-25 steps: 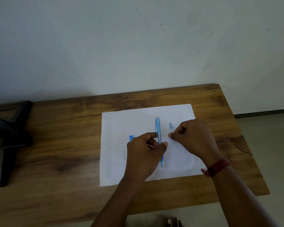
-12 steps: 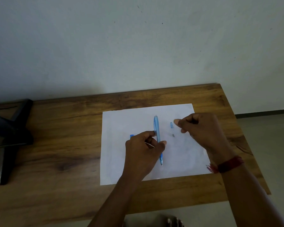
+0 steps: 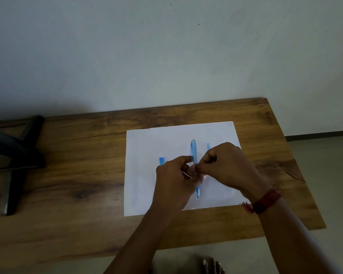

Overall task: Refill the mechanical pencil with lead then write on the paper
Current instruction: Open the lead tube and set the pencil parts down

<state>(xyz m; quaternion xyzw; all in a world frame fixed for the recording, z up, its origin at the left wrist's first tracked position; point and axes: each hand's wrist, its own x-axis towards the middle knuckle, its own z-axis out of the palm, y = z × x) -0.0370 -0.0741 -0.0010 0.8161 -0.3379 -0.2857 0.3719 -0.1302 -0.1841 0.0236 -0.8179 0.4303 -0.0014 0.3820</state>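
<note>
At the far left a dark stand point(image 3: 14, 155) lies on the wooden table point(image 3: 77, 175), well apart from the work; the white paper point(image 3: 147, 145) lies right of the table's middle, and on it, just left of the hands, sits a small blue piece point(image 3: 161, 161), possibly a lead case, though it is too small to be sure; the left hand point(image 3: 174, 184) is closed around the blue mechanical pencil point(image 3: 194, 153), which it holds over the paper with its long axis running away from the person, the back end pointing toward the wall and the writing tip point(image 3: 198, 196) pointing back toward the body; a thin pale sliver, likely a lead point(image 3: 186, 175), shows across the left fingers; the right hand point(image 3: 226, 167) meets the left at the pencil's middle, its thumb and forefinger pinched together against the barrel, but whether they grip a lead, the barrel or nothing cannot be told; a red thread band point(image 3: 265, 200) circles the right wrist; just beyond the right knuckles a small pale-blue piece point(image 3: 208, 146) lies on the paper, probably the pencil's cap; judging from this, the refill is not finished and no writing shows; the open back end lies beyond both hands, so a lead would have to travel up along the barrel's axis, and the right hand is the freer to carry it
</note>
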